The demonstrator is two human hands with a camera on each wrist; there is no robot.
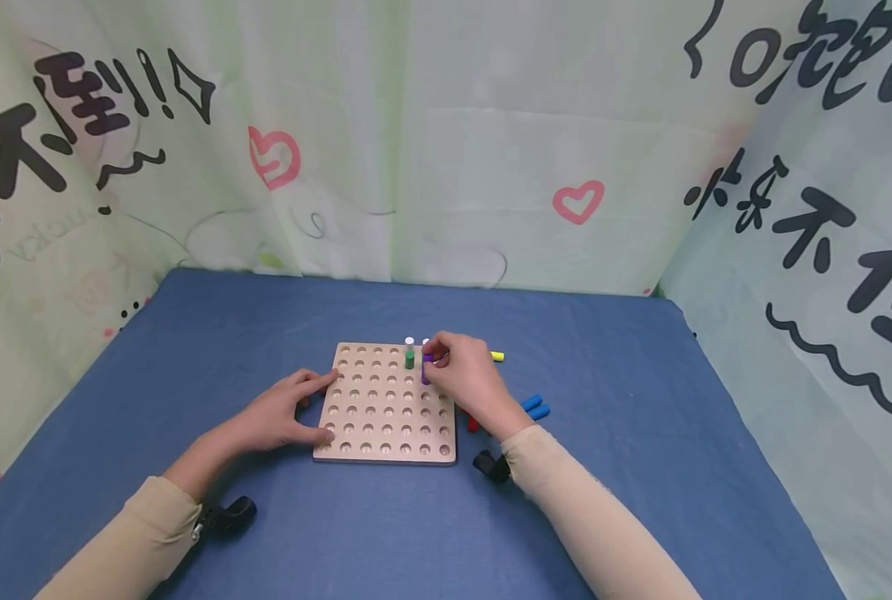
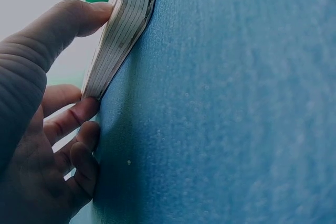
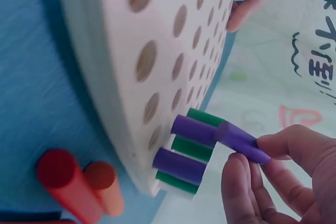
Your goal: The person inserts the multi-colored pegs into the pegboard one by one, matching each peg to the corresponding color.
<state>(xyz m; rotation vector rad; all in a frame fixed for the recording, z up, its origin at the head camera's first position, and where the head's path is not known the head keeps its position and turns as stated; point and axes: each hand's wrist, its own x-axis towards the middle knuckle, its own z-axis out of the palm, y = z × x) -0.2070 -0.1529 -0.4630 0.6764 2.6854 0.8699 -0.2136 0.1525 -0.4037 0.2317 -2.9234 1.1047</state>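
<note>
My right hand (image 1: 464, 371) pinches a purple peg (image 3: 243, 142) between thumb and fingertips, over the far right part of the pale wooden pegboard (image 1: 386, 457). In the right wrist view, the held peg's end overlaps a standing purple peg (image 3: 191, 129). Another purple peg (image 3: 178, 165) and several green pegs (image 3: 191, 148) stand close by in the board's holes. My left hand (image 1: 284, 410) rests at the board's left edge, thumb near the front corner and index finger farther back, fingers spread. The left wrist view shows its thumb tip touching the board's edge.
On the blue cloth (image 1: 326, 533) right of the board lie two blue pegs (image 1: 538, 407), a yellow peg (image 1: 498, 357), a red peg (image 3: 68, 182) and an orange peg (image 3: 104, 187). Printed curtains (image 1: 476, 150) hang behind and at both sides.
</note>
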